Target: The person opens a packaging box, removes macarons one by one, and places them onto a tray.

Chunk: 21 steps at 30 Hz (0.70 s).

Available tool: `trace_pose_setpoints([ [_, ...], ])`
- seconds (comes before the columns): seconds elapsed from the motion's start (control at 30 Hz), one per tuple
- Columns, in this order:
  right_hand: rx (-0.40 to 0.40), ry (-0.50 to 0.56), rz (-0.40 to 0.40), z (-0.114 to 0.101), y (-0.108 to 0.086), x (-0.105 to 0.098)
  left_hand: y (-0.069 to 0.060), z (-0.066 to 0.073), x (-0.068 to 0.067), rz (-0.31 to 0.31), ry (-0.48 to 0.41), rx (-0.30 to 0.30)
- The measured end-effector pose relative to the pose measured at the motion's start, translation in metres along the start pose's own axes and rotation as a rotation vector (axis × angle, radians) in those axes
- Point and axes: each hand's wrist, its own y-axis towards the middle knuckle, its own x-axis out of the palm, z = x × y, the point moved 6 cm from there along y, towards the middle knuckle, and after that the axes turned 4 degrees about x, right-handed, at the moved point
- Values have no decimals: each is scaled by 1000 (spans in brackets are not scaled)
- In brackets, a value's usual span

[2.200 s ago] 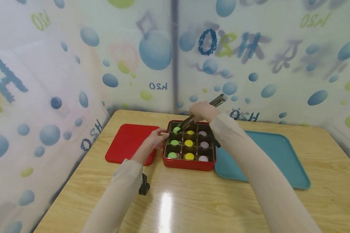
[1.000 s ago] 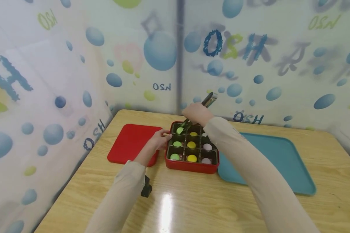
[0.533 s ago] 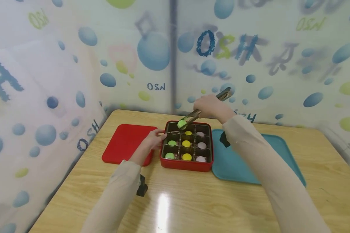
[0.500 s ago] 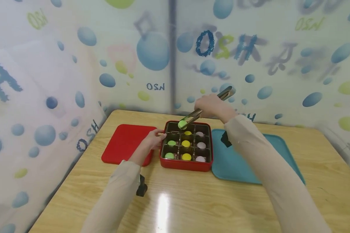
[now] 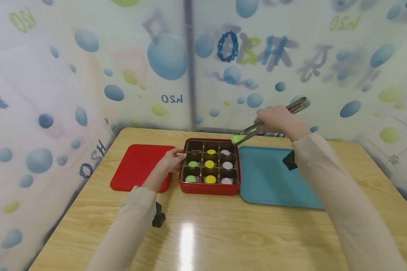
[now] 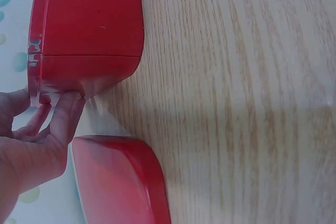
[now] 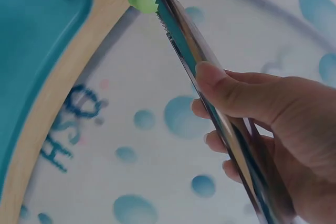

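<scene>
My right hand [image 5: 279, 119] grips metal tongs [image 5: 254, 128], also seen in the right wrist view [image 7: 231, 124]. Between the tongs' tips is a green ball [image 5: 237, 139], held above the back right corner of a red box [image 5: 210, 189]. Dividers split the box into compartments; two green, several yellow and several pale purple balls lie in them, and the back left one has no ball. My left hand [image 5: 169, 161] pinches the box's left wall, thumb at the rim and fingers against the outside, as the left wrist view shows on the box's side [image 6: 89, 35].
A red lid [image 5: 140, 165] lies left of the box, partly under my left forearm. A blue tray [image 5: 264, 184] lies directly right of the box, with my right forearm over part of it. Patterned walls [image 5: 135, 109] stand behind and left of the wooden table [image 5: 224, 233].
The tongs have lifted the green ball from the back left compartment and moved right with it, to the box's back right corner. My left hand still holds the box's left side.
</scene>
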Motion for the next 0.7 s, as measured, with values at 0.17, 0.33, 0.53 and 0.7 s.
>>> trace_pose_setpoints([
  [0.17,53,22,-44,21,-13,18,-3,0,-5,5,-7,-11],
  [0.33,62,54,-80,30,-18,39,-3,-1,-8,4,-1,-9],
  [0.53,31,17,-69,24,-15,50,-2,-1,-6,4,-7,-15],
  [0.7,21,-12,-83,14,-13,52,-2,-2,-2,5,-18,-17],
])
